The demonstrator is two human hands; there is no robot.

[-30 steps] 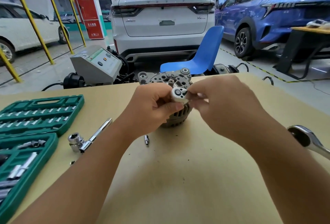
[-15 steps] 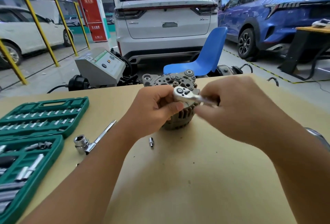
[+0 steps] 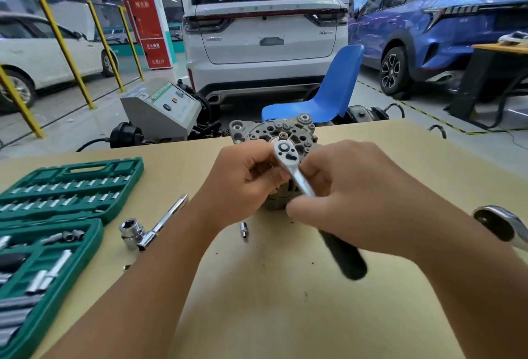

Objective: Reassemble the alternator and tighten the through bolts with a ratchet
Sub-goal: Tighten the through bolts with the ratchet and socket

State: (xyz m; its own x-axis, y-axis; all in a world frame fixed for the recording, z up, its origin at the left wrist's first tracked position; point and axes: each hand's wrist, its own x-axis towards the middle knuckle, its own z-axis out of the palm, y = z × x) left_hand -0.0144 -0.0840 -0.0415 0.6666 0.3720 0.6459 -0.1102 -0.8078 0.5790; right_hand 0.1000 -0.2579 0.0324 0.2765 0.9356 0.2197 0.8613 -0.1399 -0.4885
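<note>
Both hands work the ratchet (image 3: 297, 173) on the alternator (image 3: 274, 135) at the table's (image 3: 285, 315) far edge: right hand (image 3: 351, 201) grips the handle, now swung toward the person; left hand (image 3: 243, 187) pinches near the head. Tightening underway.

Alternator (image 3: 274, 132) lower body hidden behind hands; ratchet (image 3: 288, 158) black grip motion-blurred; socket case (image 3: 85, 170) cut off left.

One head-worn camera looks forward and down, close over the table (image 3: 285, 315), with the alternator (image 3: 274, 132) at twelve o'clock and parked cars beyond.
</note>
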